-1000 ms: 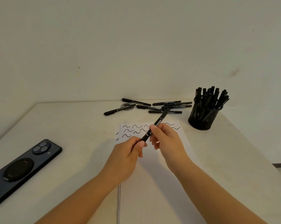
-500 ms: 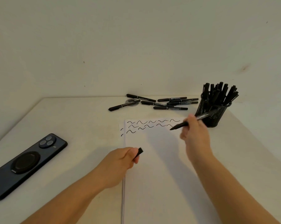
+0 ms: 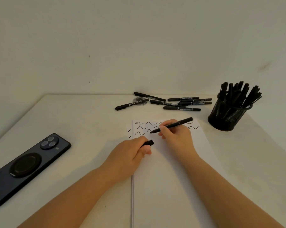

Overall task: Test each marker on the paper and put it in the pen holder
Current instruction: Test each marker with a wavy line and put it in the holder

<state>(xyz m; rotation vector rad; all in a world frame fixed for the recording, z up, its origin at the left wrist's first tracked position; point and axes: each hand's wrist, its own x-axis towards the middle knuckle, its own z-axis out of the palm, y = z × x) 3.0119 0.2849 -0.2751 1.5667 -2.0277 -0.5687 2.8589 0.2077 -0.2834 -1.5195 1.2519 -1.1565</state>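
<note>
**Black marker poised over the squiggled sheet**

Black and uncapped, the slim felt-tip marker (image 3: 173, 125) lay slanted in the right hand (image 3: 176, 135), pinched between the thumb and curled fingers, its tip pointing down and to the left, at or just above the white sheet of paper (image 3: 171, 178); whether the tip touched the page could not be told. Rows of black wavy test strokes (image 3: 141, 128) filled the far end of that sheet, partly hidden behind the right hand.

The left hand (image 3: 130, 155) rested on the near left edge of the paper, its fingers curled round the short black marker cap (image 3: 148, 143), whose end stuck out past the thumb towards the right hand.

Beyond the paper, near the wall, a loose scatter of capped black markers (image 3: 181, 102) lay flat on the cream-white tabletop (image 3: 83, 122), one of them lying across a small round clear disc (image 3: 139, 101). To the right of the sheet stood the black wire-mesh pen holder (image 3: 226, 119), upright and crowded with black markers leaning outward. Well apart on the left lay a dark blue smartphone (image 3: 29, 167), back upward, with a round black ring mount on it.
</note>
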